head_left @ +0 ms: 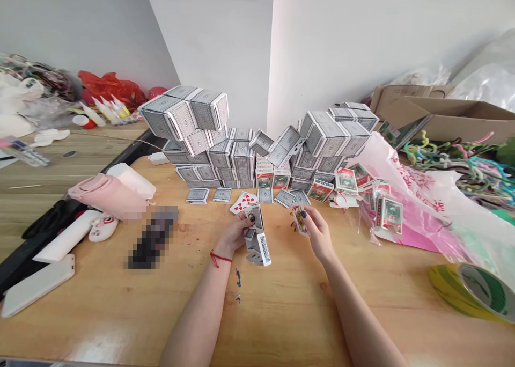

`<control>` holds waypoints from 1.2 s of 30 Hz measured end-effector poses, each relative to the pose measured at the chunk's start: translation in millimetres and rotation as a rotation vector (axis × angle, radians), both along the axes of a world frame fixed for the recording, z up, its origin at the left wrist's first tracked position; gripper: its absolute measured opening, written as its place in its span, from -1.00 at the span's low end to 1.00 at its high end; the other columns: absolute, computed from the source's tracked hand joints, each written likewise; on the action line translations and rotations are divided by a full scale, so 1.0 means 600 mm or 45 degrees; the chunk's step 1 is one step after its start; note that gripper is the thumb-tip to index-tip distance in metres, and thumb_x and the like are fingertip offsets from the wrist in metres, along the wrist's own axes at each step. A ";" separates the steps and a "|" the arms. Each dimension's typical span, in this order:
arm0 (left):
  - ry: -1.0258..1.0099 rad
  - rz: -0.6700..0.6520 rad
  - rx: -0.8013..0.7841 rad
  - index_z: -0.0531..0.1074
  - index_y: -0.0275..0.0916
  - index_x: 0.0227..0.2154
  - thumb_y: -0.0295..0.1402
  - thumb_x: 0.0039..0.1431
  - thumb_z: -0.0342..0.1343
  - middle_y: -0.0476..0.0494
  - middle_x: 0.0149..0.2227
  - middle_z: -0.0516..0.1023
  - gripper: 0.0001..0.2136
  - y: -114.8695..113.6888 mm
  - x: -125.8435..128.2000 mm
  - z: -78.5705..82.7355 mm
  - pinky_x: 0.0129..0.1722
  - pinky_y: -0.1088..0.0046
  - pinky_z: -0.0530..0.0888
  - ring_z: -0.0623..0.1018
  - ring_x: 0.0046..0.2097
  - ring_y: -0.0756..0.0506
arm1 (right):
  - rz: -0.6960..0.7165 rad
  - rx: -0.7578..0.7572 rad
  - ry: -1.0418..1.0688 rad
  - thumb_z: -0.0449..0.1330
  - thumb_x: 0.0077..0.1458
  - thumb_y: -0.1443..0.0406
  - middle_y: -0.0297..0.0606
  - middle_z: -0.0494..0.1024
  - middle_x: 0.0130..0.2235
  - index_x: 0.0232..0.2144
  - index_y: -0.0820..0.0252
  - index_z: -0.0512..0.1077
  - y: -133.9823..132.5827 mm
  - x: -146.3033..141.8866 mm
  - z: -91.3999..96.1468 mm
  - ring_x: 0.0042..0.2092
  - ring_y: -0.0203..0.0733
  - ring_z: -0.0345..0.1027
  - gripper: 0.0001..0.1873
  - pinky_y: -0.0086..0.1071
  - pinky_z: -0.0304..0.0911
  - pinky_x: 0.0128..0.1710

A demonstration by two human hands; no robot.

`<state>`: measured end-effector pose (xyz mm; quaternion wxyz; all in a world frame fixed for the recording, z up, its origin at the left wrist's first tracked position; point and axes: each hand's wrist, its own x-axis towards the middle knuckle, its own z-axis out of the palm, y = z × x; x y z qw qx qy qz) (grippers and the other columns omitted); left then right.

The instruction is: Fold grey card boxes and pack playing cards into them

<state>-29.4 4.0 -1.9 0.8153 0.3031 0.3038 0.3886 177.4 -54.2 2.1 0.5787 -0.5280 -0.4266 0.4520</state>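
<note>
My left hand [235,233] is closed on a small grey card box [257,238] with its flap open, held just above the wooden table [281,313]. A red string circles that wrist. My right hand [316,227] pinches a few playing cards [300,218], face side showing, a short way right of the box. A fan of red-suited cards [243,202] lies on the table just beyond my left hand. Behind both hands rises a heap of grey-patterned card boxes [241,152], with loose single boxes [209,195] in front of it.
Pink plastic bags [418,195] with packed card decks [388,214] lie at the right, beside coloured cords [454,163] and a cardboard box [442,115]. A yellow-green tape roll [475,292] sits front right. Pink and white items [108,195] and a blurred dark object [153,238] lie left.
</note>
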 end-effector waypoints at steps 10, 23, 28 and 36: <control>-0.025 -0.018 -0.001 0.39 -0.32 -0.44 -0.41 -0.34 0.30 -0.02 -0.54 0.48 -0.69 0.005 0.003 -0.003 -0.52 0.57 0.38 0.45 -0.54 0.04 | 0.286 -0.039 0.235 0.02 0.02 0.02 -0.08 0.48 -0.21 -0.26 0.23 0.39 -0.023 -0.031 0.038 -0.40 -0.15 0.33 -0.58 -0.28 0.26 -0.44; 0.018 -0.035 -0.008 0.39 -0.34 -0.52 -0.38 -0.36 0.32 -0.02 -0.57 0.46 -0.72 0.004 0.003 -0.001 -0.55 0.57 0.37 0.42 -0.58 0.06 | 0.457 -0.120 0.264 -0.01 0.00 -0.03 -0.14 0.49 -0.44 -0.25 0.26 0.42 -0.036 -0.041 0.051 -0.46 -0.12 0.34 -0.49 -0.28 0.25 -0.49; 0.004 -0.030 0.013 0.39 -0.33 -0.52 -0.36 -0.37 0.33 -0.02 -0.55 0.47 -0.71 0.004 0.005 0.000 -0.55 0.56 0.38 0.44 -0.56 0.04 | 0.512 -0.097 0.244 0.02 -0.03 -0.04 -0.15 0.48 -0.44 -0.25 0.23 0.42 -0.044 -0.044 0.059 -0.43 -0.09 0.35 -0.50 -0.27 0.26 -0.46; -0.003 0.025 -0.002 0.40 -0.33 -0.52 -0.38 -0.40 0.34 -0.01 -0.56 0.47 -0.70 0.003 0.006 0.004 -0.53 0.56 0.39 0.42 -0.57 0.06 | 0.589 -0.022 0.229 0.04 0.00 0.01 -0.20 0.47 -0.44 -0.26 0.18 0.41 -0.053 -0.051 0.060 -0.44 -0.12 0.34 -0.58 -0.26 0.25 -0.42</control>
